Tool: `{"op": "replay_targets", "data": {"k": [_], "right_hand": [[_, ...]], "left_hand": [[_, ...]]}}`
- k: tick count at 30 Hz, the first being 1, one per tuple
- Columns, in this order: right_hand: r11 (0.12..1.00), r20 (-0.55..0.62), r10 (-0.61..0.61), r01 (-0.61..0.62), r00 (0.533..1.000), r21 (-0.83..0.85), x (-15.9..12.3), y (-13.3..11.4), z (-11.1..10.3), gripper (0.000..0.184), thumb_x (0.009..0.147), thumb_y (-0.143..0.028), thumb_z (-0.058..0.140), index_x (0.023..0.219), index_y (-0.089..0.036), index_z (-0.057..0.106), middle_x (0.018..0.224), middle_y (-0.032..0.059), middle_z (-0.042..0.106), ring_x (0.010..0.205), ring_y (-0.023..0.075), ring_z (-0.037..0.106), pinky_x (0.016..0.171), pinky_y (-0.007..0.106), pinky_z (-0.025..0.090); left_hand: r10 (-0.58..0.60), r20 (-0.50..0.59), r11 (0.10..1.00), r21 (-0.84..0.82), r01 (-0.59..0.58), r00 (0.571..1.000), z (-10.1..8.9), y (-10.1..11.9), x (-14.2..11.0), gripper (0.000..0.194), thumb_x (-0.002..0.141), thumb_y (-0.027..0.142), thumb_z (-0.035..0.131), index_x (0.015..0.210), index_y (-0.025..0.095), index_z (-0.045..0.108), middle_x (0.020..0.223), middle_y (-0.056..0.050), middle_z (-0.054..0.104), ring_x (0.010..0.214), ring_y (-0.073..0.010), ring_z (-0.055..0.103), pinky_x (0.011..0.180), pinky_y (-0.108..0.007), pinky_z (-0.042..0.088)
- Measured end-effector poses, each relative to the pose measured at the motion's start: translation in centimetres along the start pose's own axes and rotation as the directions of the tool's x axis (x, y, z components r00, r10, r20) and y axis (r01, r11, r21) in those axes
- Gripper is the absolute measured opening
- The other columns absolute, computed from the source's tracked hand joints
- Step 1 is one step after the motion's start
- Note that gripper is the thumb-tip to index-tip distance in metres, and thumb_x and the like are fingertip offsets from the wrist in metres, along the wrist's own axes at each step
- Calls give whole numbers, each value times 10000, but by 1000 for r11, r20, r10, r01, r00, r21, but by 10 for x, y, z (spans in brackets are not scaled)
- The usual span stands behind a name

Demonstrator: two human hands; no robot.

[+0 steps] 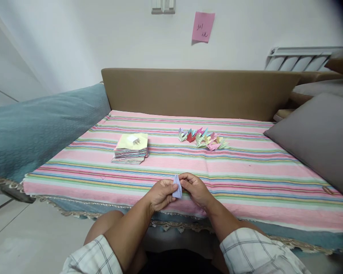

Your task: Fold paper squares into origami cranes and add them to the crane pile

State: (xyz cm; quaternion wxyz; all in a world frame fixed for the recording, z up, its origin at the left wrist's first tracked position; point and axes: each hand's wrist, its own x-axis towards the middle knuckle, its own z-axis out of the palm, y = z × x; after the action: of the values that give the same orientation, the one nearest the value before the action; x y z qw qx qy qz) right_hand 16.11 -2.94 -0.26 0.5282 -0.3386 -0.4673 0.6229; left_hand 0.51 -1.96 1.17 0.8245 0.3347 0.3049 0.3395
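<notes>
Two hands at work, and the folded lavender paper (177, 187) sits between them at the front of the striped cloth (228, 166)! Left hand's (162, 193) fingers pinch its left side; right hand's (196, 189) fingers are closed in at its upper right edge. Beyond, I see folded paper cranes (203, 138), and to the left, a paper stack (130, 149) topped by a white plug adapter (133, 139).
</notes>
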Motion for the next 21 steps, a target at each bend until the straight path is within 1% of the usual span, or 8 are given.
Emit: {"op": "replay_targets", "data": {"k": [5, 12, 17, 21], "right_hand": [[999, 23, 4, -5, 1000, 35, 0, 0, 0, 251, 687, -369, 726, 872, -218, 648, 753, -14, 600, 666, 108, 526, 668, 251, 442], [996, 57, 25, -30, 998, 89, -1, 1, 1, 240, 687, -361, 734, 857, -219, 643, 746, -22, 597, 642, 94, 514, 646, 235, 423], [995, 53, 45, -50, 998, 85, -1, 3, 0, 272, 679, -379, 738, 856, -201, 634, 722, -19, 575, 628, 95, 494, 614, 228, 410], [994, 69, 42, -49, 997, 100, -1, 4, 0, 251, 703, -352, 725, 884, -209, 625, 698, -28, 549, 615, 90, 479, 599, 222, 405]], "left_hand": [[2, 23, 1000, 17, -2, 1000, 0, 0, -1, 337, 498, 316, 848, 628, 77, 649, 516, 8, 556, 436, -47, 518, 441, -143, 437], [-13, 41, 1000, 17, 12, 999, -2, -1, -1, 347, 496, 330, 848, 649, 85, 656, 511, 7, 564, 431, -53, 527, 444, -149, 445], [-25, 71, 1000, 2, 25, 997, -3, -2, 0, 341, 503, 319, 846, 638, 76, 648, 497, 3, 570, 418, -55, 528, 431, -144, 438], [-16, 84, 1000, 10, 15, 996, -4, -1, 0, 355, 499, 322, 847, 632, 64, 643, 495, 3, 572, 410, -51, 526, 417, -136, 433]]}}
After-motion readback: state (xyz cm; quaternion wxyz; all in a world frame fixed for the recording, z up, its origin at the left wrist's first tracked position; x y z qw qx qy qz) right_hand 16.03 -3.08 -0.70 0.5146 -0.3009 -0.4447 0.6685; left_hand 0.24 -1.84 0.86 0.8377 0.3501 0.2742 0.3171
